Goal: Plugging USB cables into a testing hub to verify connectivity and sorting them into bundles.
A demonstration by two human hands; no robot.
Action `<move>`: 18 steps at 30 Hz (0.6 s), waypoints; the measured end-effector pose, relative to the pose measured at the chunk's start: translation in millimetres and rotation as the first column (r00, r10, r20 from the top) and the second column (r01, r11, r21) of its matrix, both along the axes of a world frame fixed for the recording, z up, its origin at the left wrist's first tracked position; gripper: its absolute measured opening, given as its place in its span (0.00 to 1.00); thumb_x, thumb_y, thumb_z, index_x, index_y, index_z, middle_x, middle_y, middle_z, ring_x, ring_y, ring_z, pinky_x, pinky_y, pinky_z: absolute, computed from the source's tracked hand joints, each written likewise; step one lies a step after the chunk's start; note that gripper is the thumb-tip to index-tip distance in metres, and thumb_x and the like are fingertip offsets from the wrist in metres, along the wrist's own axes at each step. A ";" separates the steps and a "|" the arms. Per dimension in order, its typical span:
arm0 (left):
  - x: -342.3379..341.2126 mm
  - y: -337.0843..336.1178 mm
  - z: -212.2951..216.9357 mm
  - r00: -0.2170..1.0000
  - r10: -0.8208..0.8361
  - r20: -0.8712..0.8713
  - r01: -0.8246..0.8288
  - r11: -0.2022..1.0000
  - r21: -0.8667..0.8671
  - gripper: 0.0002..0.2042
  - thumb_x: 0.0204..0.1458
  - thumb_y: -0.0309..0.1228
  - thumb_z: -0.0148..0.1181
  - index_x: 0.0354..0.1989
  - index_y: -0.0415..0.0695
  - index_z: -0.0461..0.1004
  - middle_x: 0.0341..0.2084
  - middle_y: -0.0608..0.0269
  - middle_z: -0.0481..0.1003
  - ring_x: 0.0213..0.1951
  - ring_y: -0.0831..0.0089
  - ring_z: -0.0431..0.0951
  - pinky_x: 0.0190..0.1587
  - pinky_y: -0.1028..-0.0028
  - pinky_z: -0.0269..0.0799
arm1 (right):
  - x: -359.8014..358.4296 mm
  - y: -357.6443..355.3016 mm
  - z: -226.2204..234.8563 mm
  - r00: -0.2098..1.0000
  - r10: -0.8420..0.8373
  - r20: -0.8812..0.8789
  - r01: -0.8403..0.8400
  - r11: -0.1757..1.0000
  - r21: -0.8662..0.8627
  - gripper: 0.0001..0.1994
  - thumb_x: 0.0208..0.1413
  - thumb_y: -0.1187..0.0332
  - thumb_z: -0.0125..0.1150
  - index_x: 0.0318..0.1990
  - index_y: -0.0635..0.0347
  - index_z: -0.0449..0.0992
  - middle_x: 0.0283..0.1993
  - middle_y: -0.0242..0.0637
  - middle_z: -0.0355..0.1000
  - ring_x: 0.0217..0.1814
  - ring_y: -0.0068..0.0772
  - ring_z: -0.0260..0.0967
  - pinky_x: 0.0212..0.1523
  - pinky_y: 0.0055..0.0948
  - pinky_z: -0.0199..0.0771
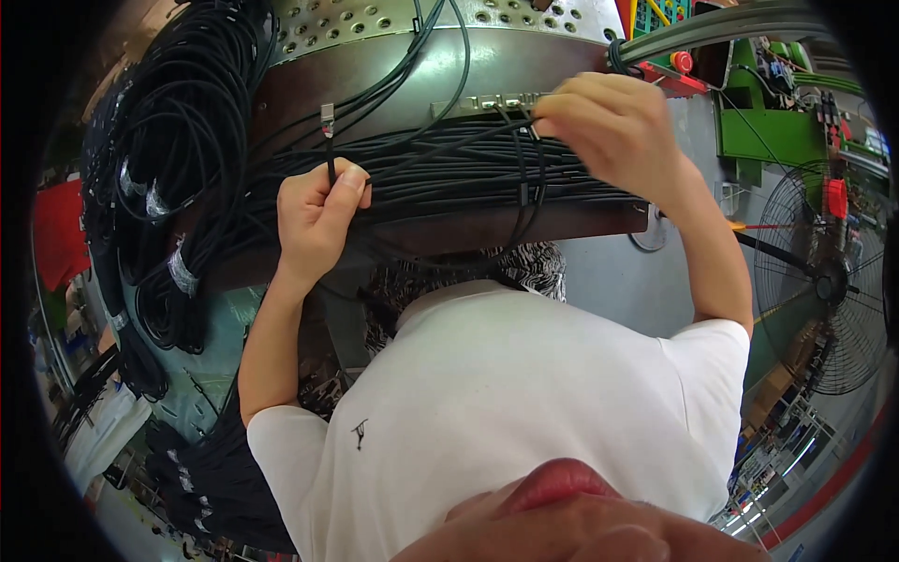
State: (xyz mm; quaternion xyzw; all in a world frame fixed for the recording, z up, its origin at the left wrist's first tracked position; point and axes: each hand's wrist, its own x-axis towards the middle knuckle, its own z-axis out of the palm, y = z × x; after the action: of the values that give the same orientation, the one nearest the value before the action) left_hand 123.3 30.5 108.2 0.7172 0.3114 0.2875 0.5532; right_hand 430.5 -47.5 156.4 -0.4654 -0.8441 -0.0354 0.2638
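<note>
My left hand (316,211) is closed around a black cable just below its end. The metal-shelled plug (328,120) of that cable stands up above my thumb. Over the right part of the bench, my right hand (618,126) pinches the end of another black cable (487,134), its fingertips partly hiding the plug there. Beside those fingertips lies a metal strip fixture (459,109) with several plugs along it. A thick bundle of black cables (421,178) runs across the bench below both hands.
Coiled black cables (187,103) hang in a big heap at the left. A perforated metal plate (337,21) lies at the bench's far side. On the right are a black fan (829,281), a red stop button (681,62) and a curved grey rail (721,25).
</note>
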 end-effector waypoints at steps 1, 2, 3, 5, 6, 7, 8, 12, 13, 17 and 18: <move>-0.8 0.1 -0.3 1.000 0.000 -0.004 0.000 1.000 -0.003 0.11 0.58 0.28 0.51 0.26 0.35 0.74 0.16 0.69 0.71 0.18 0.86 0.62 0.23 0.81 0.56 | 9.6 -7.1 9.3 0.998 -0.040 0.050 0.042 0.998 -0.041 0.06 0.48 0.67 0.67 0.31 0.54 0.75 0.27 0.27 0.72 0.30 0.31 0.71 0.31 0.29 0.69; -1.0 1.5 -1.0 1.000 -0.001 -0.007 0.001 1.000 0.000 0.11 0.58 0.28 0.51 0.26 0.35 0.74 0.16 0.69 0.71 0.19 0.86 0.62 0.23 0.81 0.56 | 22.2 -13.1 11.9 0.994 -0.078 0.072 0.079 0.997 -0.006 0.06 0.48 0.68 0.67 0.31 0.55 0.76 0.28 0.28 0.73 0.32 0.32 0.72 0.34 0.30 0.69; -0.4 2.5 -1.5 1.000 -0.002 -0.010 0.002 1.000 0.003 0.11 0.58 0.28 0.51 0.26 0.35 0.74 0.16 0.69 0.71 0.19 0.86 0.62 0.22 0.81 0.56 | 35.1 -18.5 12.9 0.989 -0.116 0.092 0.114 0.993 0.031 0.06 0.48 0.68 0.66 0.32 0.55 0.76 0.29 0.28 0.74 0.33 0.32 0.72 0.36 0.31 0.69; -2.2 4.4 -5.4 1.000 -0.002 0.006 0.002 1.000 -0.021 0.11 0.58 0.28 0.51 0.26 0.34 0.73 0.16 0.69 0.71 0.19 0.87 0.62 0.22 0.81 0.54 | 63.8 -30.9 13.7 0.979 -0.173 0.111 0.167 0.984 0.066 0.06 0.48 0.68 0.66 0.33 0.56 0.77 0.30 0.29 0.74 0.34 0.32 0.72 0.37 0.32 0.69; -1.0 4.1 -5.8 1.000 -0.002 0.010 0.002 1.000 -0.006 0.11 0.58 0.28 0.51 0.26 0.35 0.73 0.16 0.70 0.71 0.19 0.87 0.61 0.22 0.81 0.54 | 72.2 -34.8 12.9 0.968 -0.216 0.128 0.204 0.974 0.102 0.06 0.49 0.67 0.66 0.33 0.57 0.77 0.31 0.29 0.74 0.36 0.32 0.73 0.38 0.32 0.69; 1.7 3.3 -5.3 1.000 -0.004 0.015 0.003 1.000 0.010 0.12 0.58 0.28 0.51 0.26 0.35 0.73 0.16 0.70 0.70 0.18 0.87 0.60 0.22 0.81 0.53 | 75.2 -38.5 11.2 0.966 -0.226 0.128 0.214 0.971 0.103 0.06 0.49 0.67 0.66 0.33 0.57 0.77 0.31 0.29 0.74 0.36 0.32 0.73 0.38 0.32 0.69; -0.4 4.3 -5.0 1.000 -0.002 0.024 0.002 1.000 -0.021 0.12 0.58 0.28 0.51 0.25 0.35 0.73 0.16 0.70 0.70 0.18 0.88 0.59 0.22 0.81 0.52 | 76.1 -42.0 7.2 0.968 -0.238 0.074 0.233 0.970 0.071 0.07 0.49 0.67 0.66 0.33 0.57 0.77 0.31 0.30 0.74 0.35 0.32 0.72 0.38 0.31 0.69; -5.6 1.9 -11.9 0.999 0.026 0.026 -0.025 0.999 -0.039 0.12 0.58 0.29 0.50 0.25 0.36 0.73 0.16 0.70 0.69 0.18 0.87 0.58 0.22 0.81 0.50 | 70.0 -46.7 -9.0 0.932 -0.361 -0.032 0.359 0.932 -0.053 0.08 0.51 0.66 0.66 0.38 0.55 0.78 0.32 0.30 0.75 0.34 0.32 0.72 0.34 0.27 0.71; -7.7 0.8 -10.8 0.999 0.024 0.023 -0.023 0.999 -0.049 0.12 0.58 0.29 0.50 0.25 0.35 0.73 0.16 0.69 0.69 0.18 0.87 0.59 0.22 0.81 0.51 | 67.3 -46.8 -9.2 0.927 -0.371 -0.063 0.369 0.929 -0.039 0.09 0.51 0.66 0.66 0.39 0.55 0.78 0.33 0.31 0.75 0.34 0.31 0.72 0.33 0.27 0.71; -4.1 -1.3 -7.4 0.999 0.037 0.014 -0.037 0.999 -0.025 0.12 0.57 0.29 0.50 0.25 0.35 0.72 0.16 0.68 0.69 0.18 0.86 0.59 0.22 0.80 0.52 | 67.4 -47.9 -13.3 0.922 -0.378 -0.083 0.378 0.926 -0.013 0.10 0.51 0.67 0.67 0.40 0.54 0.77 0.33 0.30 0.75 0.31 0.30 0.72 0.33 0.27 0.72; -4.1 -1.1 -7.4 1.000 0.030 0.003 -0.030 0.999 -0.038 0.13 0.57 0.30 0.50 0.24 0.35 0.72 0.16 0.68 0.69 0.18 0.86 0.59 0.22 0.80 0.52 | 70.9 -43.2 -18.1 0.948 -0.313 -0.052 0.317 0.941 0.115 0.10 0.49 0.66 0.68 0.38 0.54 0.77 0.33 0.27 0.75 0.30 0.29 0.72 0.33 0.27 0.71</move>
State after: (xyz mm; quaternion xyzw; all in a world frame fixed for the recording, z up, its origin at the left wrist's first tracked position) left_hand 119.1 29.4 100.9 0.7012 0.3267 0.2912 0.5628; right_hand 501.4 -90.7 138.4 -0.5780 -0.7506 -0.1209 0.2967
